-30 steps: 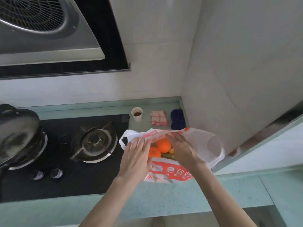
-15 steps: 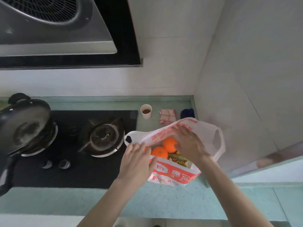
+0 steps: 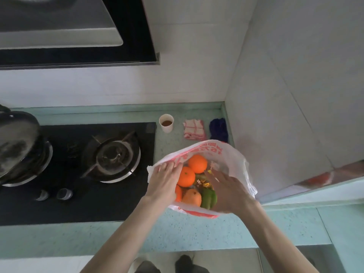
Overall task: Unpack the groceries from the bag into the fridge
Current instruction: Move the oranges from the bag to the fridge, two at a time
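Observation:
A white plastic bag [image 3: 226, 154] with red print lies open on the pale green counter [image 3: 197, 229], beside the right wall. Inside it are two oranges [image 3: 197, 163] [image 3: 185, 176], a paler orange fruit [image 3: 192, 197], a green pepper [image 3: 208, 198] and yellow wrappers [image 3: 204, 183]. My left hand [image 3: 165, 180] grips the bag's left rim, with its fingertips tucked at the edge. Stretched over the pepper and the bag's near right side, my right hand [image 3: 228, 192] has straight fingers and holds nothing. No fridge is in view.
A black gas hob [image 3: 78, 194] lies left of the bag, with a lidded wok [image 3: 17, 146] on its left burner. Behind the bag stand a paper cup [image 3: 166, 123], a red-checked cloth [image 3: 194, 129] and a blue cloth [image 3: 218, 129]. A range hood [image 3: 59, 26] hangs overhead.
The bag's mouth has been spread wider, showing the pepper and another fruit. My right hand came from the far rim to the near right side. The view has moved closer.

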A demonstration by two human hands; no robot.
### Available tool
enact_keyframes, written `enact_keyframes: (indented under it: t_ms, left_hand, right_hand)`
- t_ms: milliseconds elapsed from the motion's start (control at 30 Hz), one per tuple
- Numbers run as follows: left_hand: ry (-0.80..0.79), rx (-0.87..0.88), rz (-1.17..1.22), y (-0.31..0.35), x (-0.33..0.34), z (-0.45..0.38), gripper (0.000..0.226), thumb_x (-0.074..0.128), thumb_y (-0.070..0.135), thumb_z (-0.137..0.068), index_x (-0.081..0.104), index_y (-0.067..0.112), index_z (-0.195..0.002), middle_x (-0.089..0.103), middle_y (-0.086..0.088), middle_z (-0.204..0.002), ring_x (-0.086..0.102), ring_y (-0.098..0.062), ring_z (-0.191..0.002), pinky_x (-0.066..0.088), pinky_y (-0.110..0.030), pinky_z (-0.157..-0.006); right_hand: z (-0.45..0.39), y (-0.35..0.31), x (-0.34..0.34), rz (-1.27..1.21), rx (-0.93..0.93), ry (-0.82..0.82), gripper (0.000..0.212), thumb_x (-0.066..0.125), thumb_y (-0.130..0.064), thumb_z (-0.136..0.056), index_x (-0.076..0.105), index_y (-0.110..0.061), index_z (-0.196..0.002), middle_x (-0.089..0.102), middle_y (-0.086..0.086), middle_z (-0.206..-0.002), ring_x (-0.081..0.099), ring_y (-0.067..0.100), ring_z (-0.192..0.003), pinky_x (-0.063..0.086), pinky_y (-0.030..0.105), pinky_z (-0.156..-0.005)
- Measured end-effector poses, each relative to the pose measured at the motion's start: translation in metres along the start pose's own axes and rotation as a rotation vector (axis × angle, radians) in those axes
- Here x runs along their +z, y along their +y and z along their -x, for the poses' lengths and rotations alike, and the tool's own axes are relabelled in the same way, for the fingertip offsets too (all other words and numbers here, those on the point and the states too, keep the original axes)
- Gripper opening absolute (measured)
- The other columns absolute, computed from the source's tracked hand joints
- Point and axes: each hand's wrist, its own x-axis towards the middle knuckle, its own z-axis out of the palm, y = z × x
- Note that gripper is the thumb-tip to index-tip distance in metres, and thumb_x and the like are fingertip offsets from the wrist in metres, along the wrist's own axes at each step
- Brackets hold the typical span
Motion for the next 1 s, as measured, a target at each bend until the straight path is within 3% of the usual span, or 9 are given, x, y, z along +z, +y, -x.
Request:
enact_keyframes:
  t_ms: [100, 200, 400, 567, 700, 833, 1000]
  left_hand:
    - [0.022, 0.015, 0.011, 0.001, 0.005, 0.001, 0.092, 0.079, 0.021, -0.075, 0.032, 0.017, -0.154, 0.045, -0.006, -0.150, 0.045, -0.028, -0.137, 0.037, -0.041, -0.115]
    - [0.082, 0.030, 0.044, 0.005, 0.002, -0.001, 0.074, 0.076, 0.030, -0.082, 0.040, 0.017, -0.147, 0.049, -0.006, -0.146, 0.048, -0.027, -0.133, 0.038, -0.040, -0.114]
    - [0.118, -0.017, 0.107, 0.026, -0.002, -0.019, 0.038, 0.069, 0.029, -0.091, 0.060, 0.015, -0.125, 0.055, -0.010, -0.144, 0.057, -0.030, -0.125, 0.043, -0.040, -0.108]
    - [0.045, -0.160, 0.097, 0.035, 0.011, -0.042, 0.056, 0.072, 0.033, -0.091, 0.053, 0.012, -0.139, 0.059, -0.010, -0.140, 0.054, -0.031, -0.129, 0.040, -0.043, -0.113]
    - [0.016, -0.131, 0.047, 0.034, 0.021, -0.048, 0.067, 0.072, 0.047, -0.088, 0.050, 0.012, -0.140, 0.054, -0.011, -0.145, 0.048, -0.032, -0.135, 0.034, -0.045, -0.117]
    - [-0.020, -0.100, 0.022, 0.031, 0.029, -0.053, 0.076, 0.075, 0.052, -0.083, 0.047, 0.013, -0.141, 0.052, -0.010, -0.145, 0.046, -0.032, -0.136, 0.029, -0.046, -0.118]
    - [-0.064, -0.129, 0.011, 0.033, 0.041, -0.060, 0.080, 0.080, 0.041, -0.082, 0.042, 0.014, -0.147, 0.045, -0.008, -0.154, 0.040, -0.032, -0.143, 0.026, -0.048, -0.123]
  right_hand:
    - [-0.005, -0.005, -0.002, -0.058, 0.038, 0.079, 0.108, 0.063, -0.071, -0.084, 0.005, -0.025, -0.163, 0.014, 0.002, -0.172, 0.025, 0.028, -0.155, 0.037, 0.048, -0.117]
    - [-0.013, -0.008, -0.010, -0.071, 0.039, 0.239, 0.079, 0.063, -0.052, -0.095, 0.024, -0.023, -0.157, 0.041, 0.001, -0.158, 0.049, 0.027, -0.137, 0.054, 0.042, -0.097]
    - [-0.040, -0.008, -0.019, -0.113, 0.034, 0.330, 0.065, 0.069, -0.034, -0.095, 0.040, -0.026, -0.152, 0.056, -0.002, -0.143, 0.060, 0.024, -0.120, 0.057, 0.040, -0.092]
    - [-0.067, -0.007, -0.012, -0.182, 0.115, 0.360, 0.058, 0.069, -0.035, -0.095, 0.045, -0.027, -0.147, 0.057, -0.001, -0.145, 0.061, 0.023, -0.125, 0.056, 0.039, -0.097]
    - [-0.089, -0.008, -0.007, -0.215, 0.186, 0.333, 0.055, 0.066, -0.046, -0.095, 0.049, -0.026, -0.144, 0.058, 0.001, -0.143, 0.060, 0.025, -0.127, 0.055, 0.041, -0.096]
    - [-0.108, -0.005, 0.000, -0.251, 0.196, 0.295, 0.063, 0.067, -0.051, -0.093, 0.046, -0.025, -0.146, 0.055, 0.001, -0.148, 0.054, 0.026, -0.136, 0.050, 0.044, -0.107]
    - [-0.126, -0.002, 0.011, -0.208, 0.200, 0.238, 0.079, 0.073, -0.050, -0.089, 0.035, -0.024, -0.153, 0.046, 0.005, -0.156, 0.046, 0.030, -0.144, 0.043, 0.049, -0.113]
